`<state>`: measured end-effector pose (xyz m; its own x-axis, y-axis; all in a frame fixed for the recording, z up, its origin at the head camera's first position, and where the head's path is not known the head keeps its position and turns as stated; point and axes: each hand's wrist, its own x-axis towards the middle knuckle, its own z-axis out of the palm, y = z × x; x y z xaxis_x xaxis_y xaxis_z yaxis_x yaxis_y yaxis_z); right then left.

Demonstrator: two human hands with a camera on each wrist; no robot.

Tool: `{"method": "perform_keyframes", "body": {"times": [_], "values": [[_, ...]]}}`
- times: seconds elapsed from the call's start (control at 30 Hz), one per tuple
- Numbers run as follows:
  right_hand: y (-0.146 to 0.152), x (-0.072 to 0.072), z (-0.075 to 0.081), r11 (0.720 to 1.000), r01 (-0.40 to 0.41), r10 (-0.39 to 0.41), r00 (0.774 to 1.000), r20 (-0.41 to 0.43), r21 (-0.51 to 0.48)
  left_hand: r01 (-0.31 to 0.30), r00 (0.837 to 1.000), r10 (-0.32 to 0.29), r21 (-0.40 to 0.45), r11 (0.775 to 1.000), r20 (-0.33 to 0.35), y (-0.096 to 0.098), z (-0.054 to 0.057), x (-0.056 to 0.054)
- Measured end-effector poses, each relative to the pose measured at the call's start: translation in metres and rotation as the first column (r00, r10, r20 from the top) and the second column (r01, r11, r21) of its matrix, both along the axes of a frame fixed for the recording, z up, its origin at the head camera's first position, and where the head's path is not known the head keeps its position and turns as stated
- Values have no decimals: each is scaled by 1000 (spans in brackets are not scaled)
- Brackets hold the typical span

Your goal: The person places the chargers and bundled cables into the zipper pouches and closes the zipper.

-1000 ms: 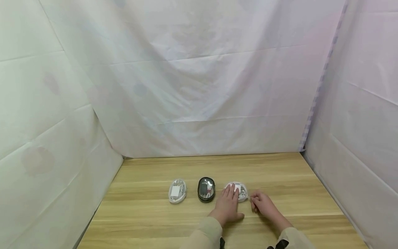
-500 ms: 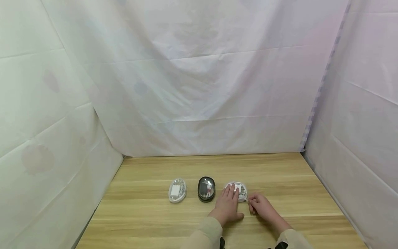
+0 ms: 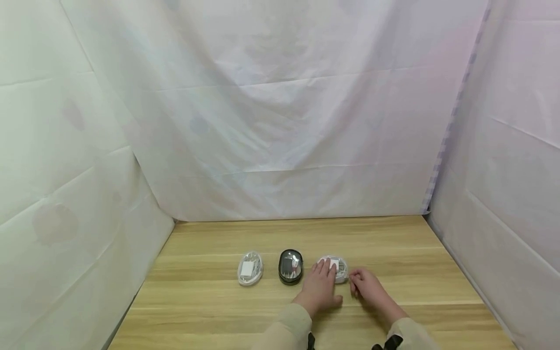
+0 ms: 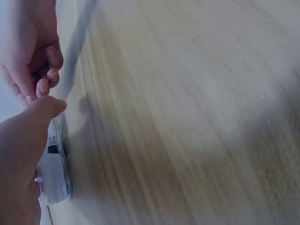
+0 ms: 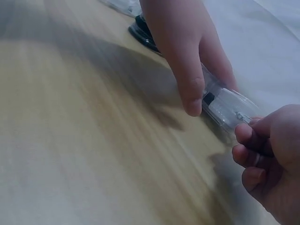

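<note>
A clear oval zip case [image 3: 342, 273] with a white charger and cable inside lies flat on the wooden table, right of the others. My left hand [image 3: 319, 287] rests over its left part, fingers straight and thumb out to the side. At the case's right end, my right hand [image 3: 369, 287] has its fingers curled, thumb and index finger pinching the small zipper pull [image 5: 242, 117]. In the right wrist view the pull shows at the fingertips; its tip is hidden between them. The left wrist view shows the case [image 4: 54, 178] partly behind my left hand.
A black-edged oval case [image 3: 290, 267] with a dark charger and cable stands just left of my left hand. Farther left lies another clear oval case [image 3: 250, 269] with a white charger. White cloth [image 3: 280, 146] hangs behind the table [image 3: 197, 311] and at both sides.
My right hand has shifted slightly left and then a little away from me along the case's right end. The left hand stays on the case; the other two cases have not moved.
</note>
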<state>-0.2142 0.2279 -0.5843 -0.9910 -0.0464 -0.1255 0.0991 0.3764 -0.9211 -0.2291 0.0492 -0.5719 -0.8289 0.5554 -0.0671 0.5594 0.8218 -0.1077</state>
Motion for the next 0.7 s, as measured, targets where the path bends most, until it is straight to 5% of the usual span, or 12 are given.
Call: {"method": "perform_keyframes", "body": {"times": [0.33,0.7], "values": [[5,-15,3,996,70,-68,997,-42,49,18,1000,-19,-35,999,-23,-1,0,-1],[15,-16,-10,997,75,-74,997,-13,27,11,997,-10,-16,1000,81,6,1,6]]}}
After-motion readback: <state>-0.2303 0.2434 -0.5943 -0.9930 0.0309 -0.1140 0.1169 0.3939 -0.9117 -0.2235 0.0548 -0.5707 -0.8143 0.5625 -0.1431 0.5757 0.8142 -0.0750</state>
